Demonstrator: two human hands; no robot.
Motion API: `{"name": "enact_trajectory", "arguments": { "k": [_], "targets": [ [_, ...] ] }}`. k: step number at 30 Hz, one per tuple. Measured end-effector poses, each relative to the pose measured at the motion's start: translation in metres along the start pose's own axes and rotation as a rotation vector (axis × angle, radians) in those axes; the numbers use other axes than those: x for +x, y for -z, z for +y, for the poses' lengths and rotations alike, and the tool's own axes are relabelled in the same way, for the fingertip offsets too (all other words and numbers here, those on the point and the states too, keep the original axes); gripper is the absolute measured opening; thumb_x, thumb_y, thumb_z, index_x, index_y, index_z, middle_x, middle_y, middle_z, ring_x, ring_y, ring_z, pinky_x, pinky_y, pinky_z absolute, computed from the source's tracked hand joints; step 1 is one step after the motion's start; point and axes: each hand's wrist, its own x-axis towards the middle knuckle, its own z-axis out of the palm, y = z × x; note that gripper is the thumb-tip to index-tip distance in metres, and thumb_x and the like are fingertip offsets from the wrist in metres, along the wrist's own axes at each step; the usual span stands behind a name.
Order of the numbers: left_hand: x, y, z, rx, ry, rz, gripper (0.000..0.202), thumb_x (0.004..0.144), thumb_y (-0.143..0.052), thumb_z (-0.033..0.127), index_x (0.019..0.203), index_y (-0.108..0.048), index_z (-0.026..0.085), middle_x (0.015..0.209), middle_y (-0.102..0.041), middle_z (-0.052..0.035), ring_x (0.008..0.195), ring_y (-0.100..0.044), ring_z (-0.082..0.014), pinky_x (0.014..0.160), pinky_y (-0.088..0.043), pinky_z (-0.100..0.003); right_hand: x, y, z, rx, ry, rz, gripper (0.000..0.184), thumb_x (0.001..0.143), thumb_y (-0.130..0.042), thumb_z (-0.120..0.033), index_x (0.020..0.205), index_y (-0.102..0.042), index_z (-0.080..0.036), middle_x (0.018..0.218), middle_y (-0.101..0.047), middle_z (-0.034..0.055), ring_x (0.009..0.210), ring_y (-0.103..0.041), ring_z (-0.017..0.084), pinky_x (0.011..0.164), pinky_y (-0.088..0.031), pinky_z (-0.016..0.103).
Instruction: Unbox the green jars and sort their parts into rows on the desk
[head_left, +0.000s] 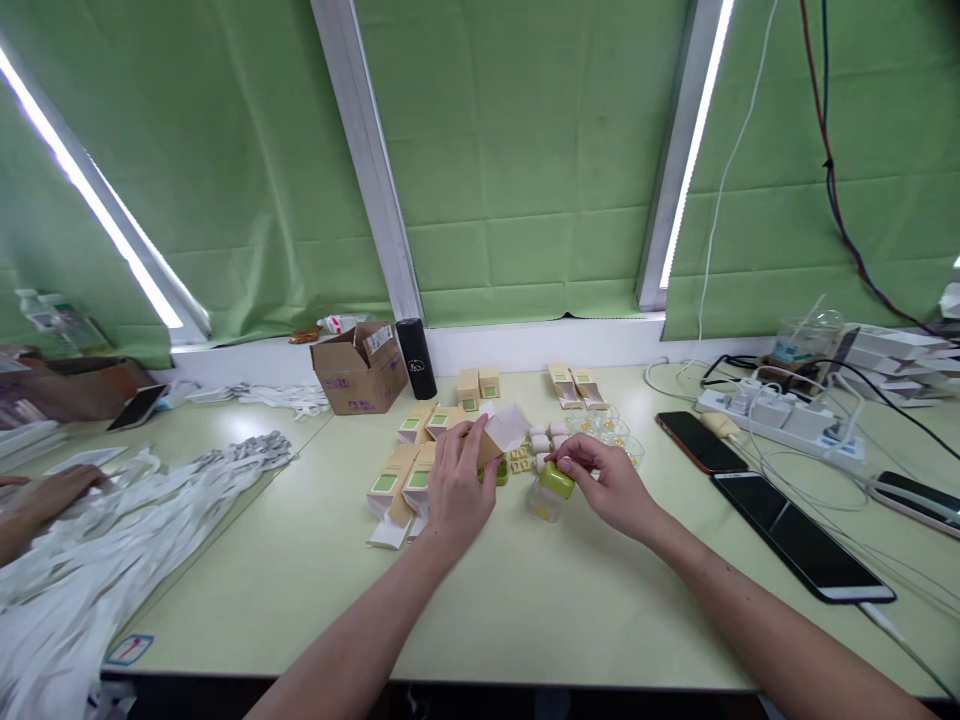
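Observation:
My left hand (454, 490) is closed around a small kraft-paper box (490, 448) whose white inner flap (511, 426) stands open toward the right. Between the fingers of my right hand (606, 482) is a small clear jar with a green lid (556, 480), tilted above the table; something yellow shows in its bottom. Beside my left hand lie several kraft boxes with green labels (391, 482), some with flaps open. Behind the hands are pale pink pieces (539, 440), small yellow pieces (520, 459) and clear cups (611, 425). A green lid (502, 474) is partly hidden by my left hand.
Kraft boxes (469, 386) and two open ones (577, 386) stand farther back, near a carton (360, 372) and black cylinder (416, 360). At right are phones (799, 532) and a cabled power strip (784, 425). Another person's hand (64, 492) touches white straps (142, 530) at left.

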Motion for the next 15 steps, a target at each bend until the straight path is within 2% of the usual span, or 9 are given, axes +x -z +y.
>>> {"name": "enact_trajectory", "arguments": {
  "k": [5,12,15],
  "targets": [
    [0.000,-0.002,0.001,-0.098,0.067,0.014,0.063,0.097,-0.064,0.025,0.156,-0.043,0.026,0.131,-0.061,-0.0140,0.125,-0.060,-0.0310,0.101,-0.057,-0.049,-0.004,-0.014,0.011,-0.259,0.078,0.077,0.018,0.103,-0.051,-0.037,0.101,-0.067,-0.028,0.093,-0.079,0.0030,0.068,-0.069,0.020,0.066,-0.048,0.033],
    [0.000,-0.003,0.002,-0.236,0.124,0.018,0.059,0.100,-0.061,0.029,0.156,-0.041,0.023,0.140,-0.061,-0.0155,0.133,-0.058,-0.0295,0.108,-0.054,-0.049,-0.003,-0.025,0.013,-0.467,0.154,0.073,0.017,0.103,-0.050,-0.030,0.101,-0.066,-0.026,0.099,-0.076,0.0068,0.089,-0.071,0.023,0.071,-0.050,0.032],
    [-0.002,-0.006,0.000,-0.308,0.157,0.005,0.058,0.102,-0.059,0.030,0.156,-0.041,0.023,0.143,-0.060,-0.0158,0.134,-0.059,-0.0276,0.107,-0.056,-0.046,-0.003,-0.025,0.014,-0.494,0.155,0.050,0.015,0.102,-0.051,-0.027,0.101,-0.066,-0.026,0.099,-0.075,0.0069,0.090,-0.070,0.023,0.072,-0.050,0.032]
  ]
}}
